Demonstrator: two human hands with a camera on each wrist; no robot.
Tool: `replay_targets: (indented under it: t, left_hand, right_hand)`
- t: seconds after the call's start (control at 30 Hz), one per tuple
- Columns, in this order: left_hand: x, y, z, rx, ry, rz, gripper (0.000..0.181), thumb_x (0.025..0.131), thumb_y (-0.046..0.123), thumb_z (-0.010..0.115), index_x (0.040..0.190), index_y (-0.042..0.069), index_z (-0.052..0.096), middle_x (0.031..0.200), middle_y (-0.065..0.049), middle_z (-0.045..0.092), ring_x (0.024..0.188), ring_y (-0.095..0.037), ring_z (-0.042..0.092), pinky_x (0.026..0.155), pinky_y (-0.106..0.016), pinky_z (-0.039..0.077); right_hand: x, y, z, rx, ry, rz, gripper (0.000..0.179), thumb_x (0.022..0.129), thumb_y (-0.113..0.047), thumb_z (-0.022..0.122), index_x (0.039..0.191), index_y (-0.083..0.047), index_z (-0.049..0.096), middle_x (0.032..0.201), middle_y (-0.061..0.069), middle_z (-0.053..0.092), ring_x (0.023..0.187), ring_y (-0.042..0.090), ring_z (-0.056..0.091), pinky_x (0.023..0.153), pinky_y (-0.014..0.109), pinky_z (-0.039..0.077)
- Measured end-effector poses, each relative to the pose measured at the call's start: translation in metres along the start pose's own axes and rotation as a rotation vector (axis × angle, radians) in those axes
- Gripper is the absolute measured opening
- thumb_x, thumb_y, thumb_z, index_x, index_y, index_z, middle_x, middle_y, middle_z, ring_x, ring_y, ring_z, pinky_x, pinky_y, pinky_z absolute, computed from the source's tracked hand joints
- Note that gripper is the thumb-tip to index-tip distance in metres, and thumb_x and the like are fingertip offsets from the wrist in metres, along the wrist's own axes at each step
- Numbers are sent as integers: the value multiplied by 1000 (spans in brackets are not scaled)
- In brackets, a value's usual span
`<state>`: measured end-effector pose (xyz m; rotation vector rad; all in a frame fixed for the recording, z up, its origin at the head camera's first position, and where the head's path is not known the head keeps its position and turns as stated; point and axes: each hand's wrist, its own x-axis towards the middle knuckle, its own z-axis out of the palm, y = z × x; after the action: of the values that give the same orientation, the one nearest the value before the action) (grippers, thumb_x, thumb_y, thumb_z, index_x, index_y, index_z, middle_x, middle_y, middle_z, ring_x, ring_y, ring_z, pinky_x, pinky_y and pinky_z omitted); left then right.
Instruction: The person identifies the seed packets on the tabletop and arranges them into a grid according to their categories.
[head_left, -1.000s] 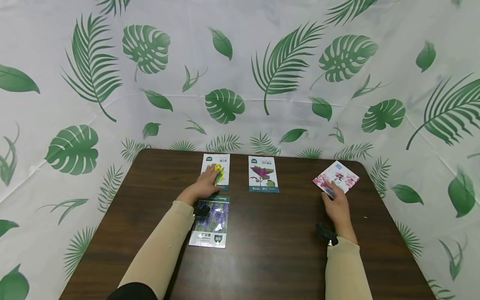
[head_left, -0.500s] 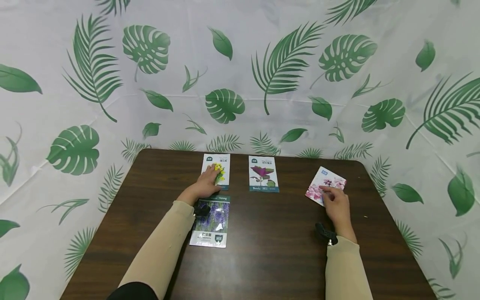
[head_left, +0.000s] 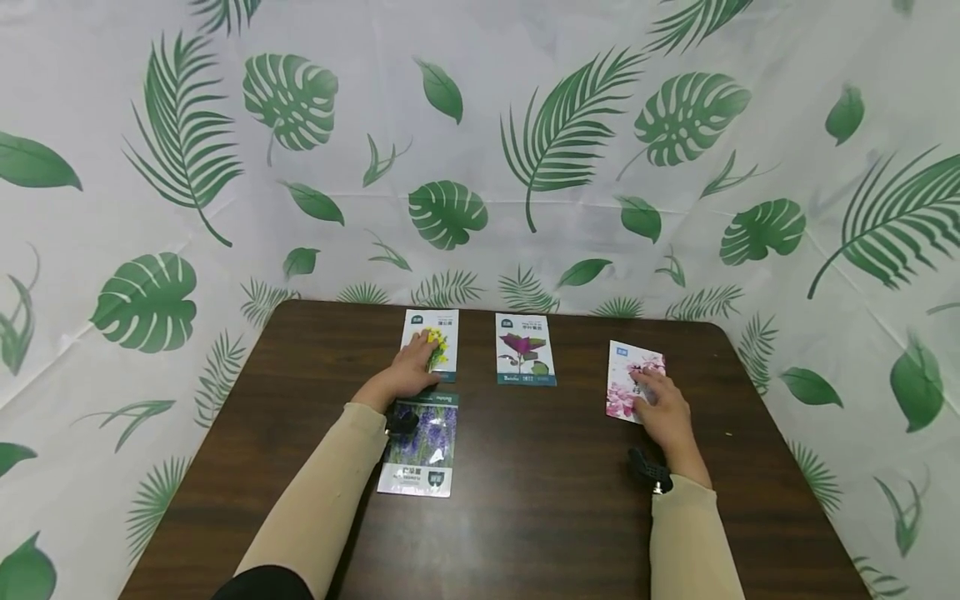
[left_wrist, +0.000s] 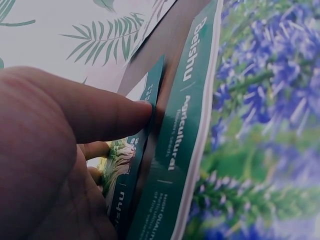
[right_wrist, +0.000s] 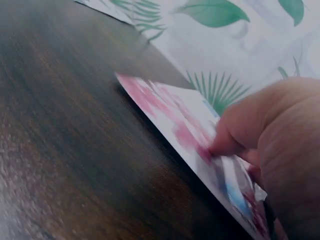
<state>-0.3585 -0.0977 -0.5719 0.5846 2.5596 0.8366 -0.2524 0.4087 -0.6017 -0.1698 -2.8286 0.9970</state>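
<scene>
On the left, my left hand (head_left: pixel 405 372) rests on a white seed packet (head_left: pixel 450 323) printed with yellow flowers. The left wrist view shows the thumb (left_wrist: pixel 107 112) at that packet's green lower edge. Just below lies a lavender seed packet (head_left: pixel 423 442), partly under the left wrist. My right hand (head_left: pixel 666 412) touches a pink-flowered seed packet (head_left: pixel 622 375) from above, its fingers extended over the print. In the right wrist view the thumb (right_wrist: pixel 240 130) presses on the face of this packet, which lies low along the tabletop.
Between the hands, near the back edge, lies a seed packet (head_left: pixel 525 348) with a magenta plant. The dark wooden table (head_left: pixel 540 475) ends at a white, leaf-printed backdrop (head_left: pixel 480 150). A small pale speck (head_left: pixel 729 433) lies right of the right hand.
The pink-flowered packet has slid left and a little nearer under my right hand, turning from a diagonal to almost straight. My left hand and the other packets have stayed put.
</scene>
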Motion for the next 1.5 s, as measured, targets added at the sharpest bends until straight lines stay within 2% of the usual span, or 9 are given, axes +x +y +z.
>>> replay_targets:
  t: [0.2,0.37,0.5,0.63,0.73,0.93,1.17,1.33,1.5]
  left_hand:
    - [0,-2,4,-19,-15,-13,79,111,24,59,174,1,17,184,-21,-7,171,-39,-12,139,-60,-3]
    - [-1,-1,2,-15,7,8,78,111,23,60,173,-1,20,183,-24,-4,171,-42,-9,139,-63,-1]
    - [-2,-1,1,-4,5,5,77,111,23,61,173,0,21,183,-24,-2,171,-42,-7,139,-63,2]
    - [-3,-1,2,12,-1,-1,77,112,24,61,174,1,21,184,-23,-2,171,-42,-6,139,-62,4]
    - [-3,-1,2,11,0,-2,78,111,24,61,174,0,20,184,-23,-2,171,-42,-6,139,-62,3]
    - [-1,-2,3,-2,16,9,78,111,22,61,173,-2,21,183,-25,-2,171,-44,-7,138,-63,2]
    - [-3,-2,6,-9,18,24,77,111,22,60,173,-3,20,183,-26,-3,171,-44,-9,139,-62,-1]
    - [-3,-2,3,-8,28,21,78,110,22,61,172,-4,21,182,-27,-2,170,-45,-8,138,-63,-1]
    - [4,-8,6,-13,11,4,80,110,24,62,174,0,19,184,-23,-5,171,-41,-11,139,-61,-2]
  right_hand:
    - [-6,-4,4,-30,34,1,44,102,-26,76,143,-10,71,147,30,51,132,53,42,105,67,33]
    - [-8,-5,6,-84,38,26,60,97,-36,83,149,-11,65,137,28,50,120,47,39,95,59,31]
    - [-12,-6,6,-103,-11,20,73,96,-40,84,156,-9,58,155,33,41,136,56,34,109,71,30]
    - [-18,-6,6,-86,-93,3,75,97,-45,82,159,-10,57,173,27,31,154,57,25,121,79,23]
    - [-22,-8,7,-73,-106,-21,72,95,-49,83,154,-14,62,170,25,37,152,54,30,120,77,27]
    - [-28,-11,12,-95,-38,-88,69,93,-45,86,151,-14,64,150,28,46,136,51,38,108,70,34]
    - [-41,-12,15,-71,-75,-165,72,93,-42,87,151,-8,62,167,26,42,152,53,35,122,77,28]
    - [-46,-12,19,-56,-87,-205,67,94,-45,86,146,-9,63,162,23,48,151,50,41,122,76,31]
    - [-50,-17,22,-20,-69,-223,54,93,-36,88,137,-10,69,154,21,52,142,47,44,115,71,36]
